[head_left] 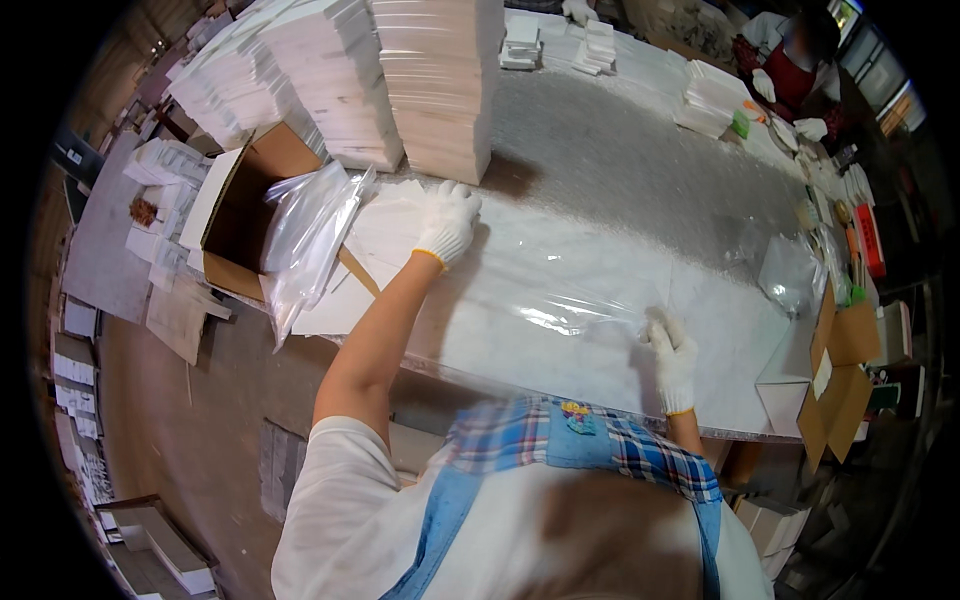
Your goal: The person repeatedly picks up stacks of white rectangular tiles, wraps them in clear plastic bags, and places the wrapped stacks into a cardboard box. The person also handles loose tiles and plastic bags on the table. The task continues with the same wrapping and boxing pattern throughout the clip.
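My left hand (450, 222), in a white knit glove with a yellow cuff, reaches forward to the foot of a tall stack of white slabs (440, 90). Its fingers are stretched out over white sheets (385, 215) on the table, with nothing seen in its grasp. A flat clear plastic bag (560, 312) lies across the white table covering between my hands. At the right end of that bag, my gloved right hand (672, 360) has its fingers closed on the plastic edge.
An open cardboard box (225, 215) with clear plastic bags (310, 225) hanging out stands on the left. Another open carton (838, 370) sits at the right edge, near a bundled clear bag (790, 272). Across the table, a co-worker (790, 75) in gloves is beside white stacks (712, 98).
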### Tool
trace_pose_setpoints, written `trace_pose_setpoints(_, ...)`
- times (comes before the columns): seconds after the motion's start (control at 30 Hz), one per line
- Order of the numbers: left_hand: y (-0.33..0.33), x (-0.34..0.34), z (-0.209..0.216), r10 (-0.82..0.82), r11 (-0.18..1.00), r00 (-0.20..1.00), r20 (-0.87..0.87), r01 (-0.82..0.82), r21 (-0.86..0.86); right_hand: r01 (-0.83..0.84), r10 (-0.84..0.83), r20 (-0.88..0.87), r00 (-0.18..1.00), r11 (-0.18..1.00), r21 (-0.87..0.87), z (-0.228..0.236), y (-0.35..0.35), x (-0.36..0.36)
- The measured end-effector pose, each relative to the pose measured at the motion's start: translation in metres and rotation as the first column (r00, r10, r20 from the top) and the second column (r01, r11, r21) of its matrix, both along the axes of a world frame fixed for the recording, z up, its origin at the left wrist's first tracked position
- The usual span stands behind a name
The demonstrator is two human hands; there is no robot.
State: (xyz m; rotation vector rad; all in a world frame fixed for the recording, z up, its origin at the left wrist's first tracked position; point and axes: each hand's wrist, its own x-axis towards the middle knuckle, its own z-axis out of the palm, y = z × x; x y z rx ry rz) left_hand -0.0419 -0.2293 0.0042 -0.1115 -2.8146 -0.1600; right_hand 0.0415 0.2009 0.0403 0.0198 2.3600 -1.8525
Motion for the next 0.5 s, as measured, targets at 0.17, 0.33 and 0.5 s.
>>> trace_pose_setpoints(0.17, 0.025, -0.002, 0.018, -0.034, 0.999, 0.999, -0.034, 0.035, 0.036, 0.02, -0.02, -0.01, 1.0, 1.0, -0.017, 0.002, 0.007, 0.023)
trace_pose_setpoints(0.33, 0.008, 0.0, 0.027, -0.199, 0.838, 0.827, 0.526, -0.134, 0.529, 0.025, -0.025, -0.015, 1.0, 1.0, 0.001, -0.013, 0.027, 0.034)
trace_pose_setpoints(0.5, -0.015, 0.003, 0.04, -0.439, 0.765, 0.661, 0.609, -0.081, 0.639, 0.121, -0.121, -0.018, 0.992, 0.993, -0.004, -0.003, 0.025, 0.046)
